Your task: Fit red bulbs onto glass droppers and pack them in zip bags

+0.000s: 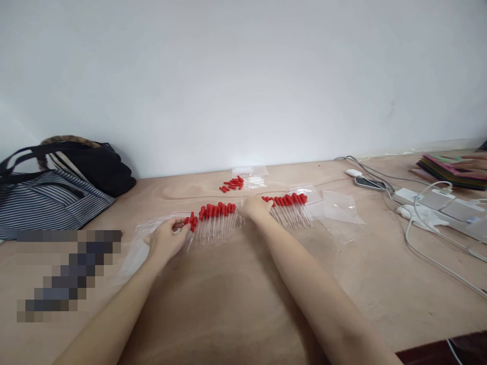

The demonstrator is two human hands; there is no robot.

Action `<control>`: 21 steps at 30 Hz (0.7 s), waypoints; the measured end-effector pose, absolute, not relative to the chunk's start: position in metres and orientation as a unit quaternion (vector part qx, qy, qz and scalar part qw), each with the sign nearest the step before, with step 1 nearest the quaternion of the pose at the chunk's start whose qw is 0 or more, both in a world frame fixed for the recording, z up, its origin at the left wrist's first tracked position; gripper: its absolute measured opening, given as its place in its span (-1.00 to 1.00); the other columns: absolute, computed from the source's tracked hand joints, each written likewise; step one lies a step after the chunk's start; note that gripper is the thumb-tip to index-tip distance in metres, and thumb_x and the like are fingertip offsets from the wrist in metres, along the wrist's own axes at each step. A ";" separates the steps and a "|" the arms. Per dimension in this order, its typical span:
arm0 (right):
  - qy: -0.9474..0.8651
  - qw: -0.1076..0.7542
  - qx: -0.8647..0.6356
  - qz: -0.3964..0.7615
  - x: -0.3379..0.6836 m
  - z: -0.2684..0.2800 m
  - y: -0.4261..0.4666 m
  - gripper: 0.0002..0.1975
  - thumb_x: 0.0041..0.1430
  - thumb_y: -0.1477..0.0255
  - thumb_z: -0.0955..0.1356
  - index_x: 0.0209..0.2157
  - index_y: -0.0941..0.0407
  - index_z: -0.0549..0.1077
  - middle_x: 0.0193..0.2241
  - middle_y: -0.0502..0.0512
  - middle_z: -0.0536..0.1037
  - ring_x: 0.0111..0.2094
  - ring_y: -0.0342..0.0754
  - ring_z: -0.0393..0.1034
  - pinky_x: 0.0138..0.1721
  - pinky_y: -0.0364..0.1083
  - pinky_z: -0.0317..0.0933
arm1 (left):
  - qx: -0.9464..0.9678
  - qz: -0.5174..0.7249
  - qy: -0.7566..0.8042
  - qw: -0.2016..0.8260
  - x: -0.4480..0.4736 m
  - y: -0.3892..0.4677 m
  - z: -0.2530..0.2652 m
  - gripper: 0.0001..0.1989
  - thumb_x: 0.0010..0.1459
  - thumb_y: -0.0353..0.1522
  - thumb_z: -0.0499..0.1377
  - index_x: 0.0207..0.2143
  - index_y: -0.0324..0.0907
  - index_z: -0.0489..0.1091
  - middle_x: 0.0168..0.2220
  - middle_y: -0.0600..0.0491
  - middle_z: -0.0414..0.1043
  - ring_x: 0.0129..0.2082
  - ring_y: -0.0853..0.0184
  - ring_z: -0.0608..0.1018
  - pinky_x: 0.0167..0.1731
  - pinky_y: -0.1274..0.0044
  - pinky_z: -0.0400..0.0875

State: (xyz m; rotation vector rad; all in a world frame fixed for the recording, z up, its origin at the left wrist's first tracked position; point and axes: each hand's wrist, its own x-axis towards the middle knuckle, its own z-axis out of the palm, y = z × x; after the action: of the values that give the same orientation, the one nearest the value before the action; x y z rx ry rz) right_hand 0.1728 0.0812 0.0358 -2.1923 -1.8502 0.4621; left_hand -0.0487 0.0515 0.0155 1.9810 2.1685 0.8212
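Observation:
Two groups of clear droppers with red rubber bulbs lie side by side, a left row [216,223] and a right row [291,210], bulbs toward the wall. My left hand [169,235] is at the left end, thumb and fingertips closed on a red bulb [186,221] beside a few loose-looking bulbs. Between the two rows my right hand [255,208] is bent down, its fingertips partly hidden among clear tubes. What it grips cannot be made out. Farther back is a small pile of red bulbs [233,183] next to a bag of clear tubes [253,178].
Clear plastic bags lie under my left hand and at the right [340,208]. A striped bag [57,197] stands at left, near a pixelated patch. Cables, a phone [370,183] and a power strip [441,203] are at right. Another person's hand [474,163] rests on coloured sheets.

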 end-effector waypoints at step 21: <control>-0.839 0.337 -0.409 -0.123 0.264 -0.015 -0.040 -0.88 0.08 0.44 0.28 -0.37 0.04 0.46 -0.63 -0.08 0.42 -0.33 -0.12 0.26 0.01 0.11 -0.30 | 0.883 0.267 0.379 0.072 0.043 -0.023 0.003 -0.86 0.11 -0.38 0.02 -0.36 -0.11 0.38 -0.38 0.13 0.51 -0.38 0.37 0.51 -0.14 0.37 0.13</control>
State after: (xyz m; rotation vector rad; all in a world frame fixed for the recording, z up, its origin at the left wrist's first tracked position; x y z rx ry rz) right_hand 0.2637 -0.0405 -0.0152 -1.0663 -2.1863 -0.3205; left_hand 0.0433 -0.0226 0.0031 2.6528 1.1403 0.8033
